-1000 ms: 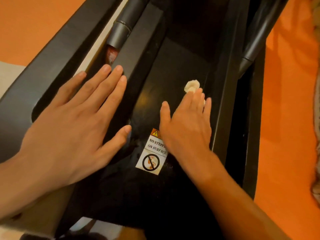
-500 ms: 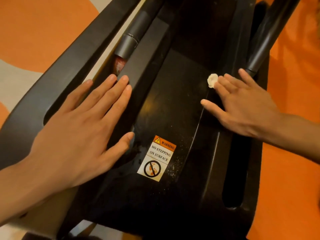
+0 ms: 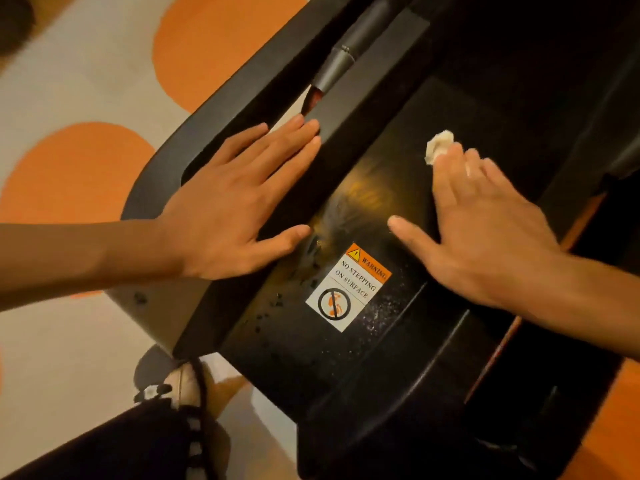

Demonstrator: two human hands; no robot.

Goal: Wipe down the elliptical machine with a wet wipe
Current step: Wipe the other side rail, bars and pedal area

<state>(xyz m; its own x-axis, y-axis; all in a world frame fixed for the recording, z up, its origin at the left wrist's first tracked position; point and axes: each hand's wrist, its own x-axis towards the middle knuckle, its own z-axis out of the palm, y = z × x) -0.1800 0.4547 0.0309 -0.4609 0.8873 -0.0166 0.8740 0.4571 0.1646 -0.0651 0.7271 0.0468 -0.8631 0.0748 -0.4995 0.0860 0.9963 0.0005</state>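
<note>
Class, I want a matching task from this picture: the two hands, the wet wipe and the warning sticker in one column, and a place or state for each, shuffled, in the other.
Column A
1 left hand
2 right hand
3 wet wipe
4 warning sticker

Column B
a orange and white, stuck on the black cover
b flat on the raised rail, holding nothing
c crumpled, white, under fingertips
d straight fingers pressing the wipe

Pairs: 1-b, 2-d, 3-c, 4-a
</note>
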